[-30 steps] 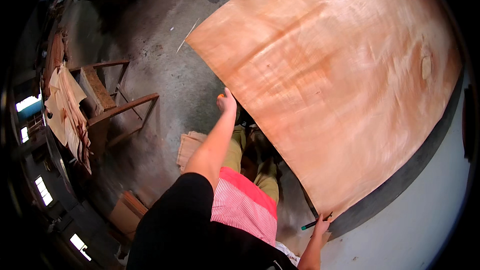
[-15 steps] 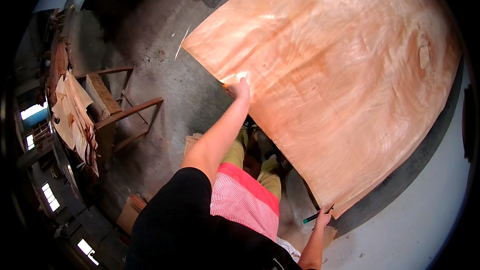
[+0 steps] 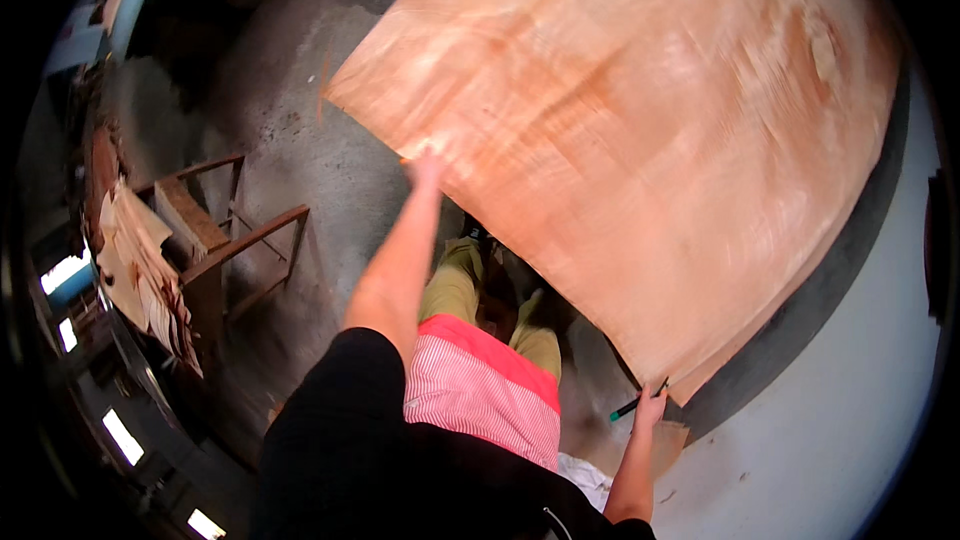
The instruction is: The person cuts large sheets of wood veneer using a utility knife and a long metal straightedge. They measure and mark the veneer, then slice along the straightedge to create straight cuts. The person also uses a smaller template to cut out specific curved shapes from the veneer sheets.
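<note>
Left fingers [image 3: 427,158], hold unclear, touch the sheet [image 3: 640,180] edge by open floor [image 3: 345,190]; right fingers [image 3: 653,399] grip a green-ended tool [image 3: 624,409].

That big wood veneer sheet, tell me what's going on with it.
A person has both hands at the near edge of a large wood veneer sheet, spread out in front of them. The left hand is blurred, so its grip is unclear. The right hand, by the near corner, holds a dark, green-ended tool.
</note>
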Tool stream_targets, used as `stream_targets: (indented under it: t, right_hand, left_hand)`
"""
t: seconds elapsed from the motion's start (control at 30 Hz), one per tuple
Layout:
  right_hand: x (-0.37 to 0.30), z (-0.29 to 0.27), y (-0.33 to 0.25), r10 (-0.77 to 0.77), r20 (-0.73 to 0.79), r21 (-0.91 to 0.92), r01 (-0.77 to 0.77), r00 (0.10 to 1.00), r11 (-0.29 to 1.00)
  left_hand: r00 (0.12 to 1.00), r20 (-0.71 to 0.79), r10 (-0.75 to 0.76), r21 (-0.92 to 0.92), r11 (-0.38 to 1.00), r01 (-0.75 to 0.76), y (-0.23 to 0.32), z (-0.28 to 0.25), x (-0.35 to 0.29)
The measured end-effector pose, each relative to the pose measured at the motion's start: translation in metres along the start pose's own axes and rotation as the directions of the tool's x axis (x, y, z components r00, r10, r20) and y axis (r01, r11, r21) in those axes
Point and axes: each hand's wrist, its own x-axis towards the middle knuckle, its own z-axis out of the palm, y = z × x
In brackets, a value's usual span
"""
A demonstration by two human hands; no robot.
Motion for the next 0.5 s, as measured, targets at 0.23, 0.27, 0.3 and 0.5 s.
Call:
stream_targets:
  t: [0.23,0.27,0.3,0.5]
  right_hand:
    - [0.012,0.024,0.036,0.076,-0.082,-0.08,-0.083,0.994,0.993]
    - [0.012,0.024,0.029,0.109,-0.021,-0.034,-0.11,0.994,0.993]
    - [0.013,0.027,0.024,0.151,-0.063,-0.08,-0.155,0.987,0.985]
    - [0.023,0.044,0.022,0.144,-0.107,-0.078,-0.152,0.984,0.985]
  left_hand:
    - [0.98,0.187,0.067,0.317,0.94,-0.125,-0.089,-0.008,0.035]
    - [0.96,0.28,-0.012,0.32,0.944,-0.082,-0.104,-0.004,0.014]
    - [0.928,0.362,-0.09,0.323,0.946,-0.034,-0.109,0.004,-0.009]
    - [0.787,0.588,-0.186,-0.409,0.771,0.488,-0.129,0.079,-0.092]
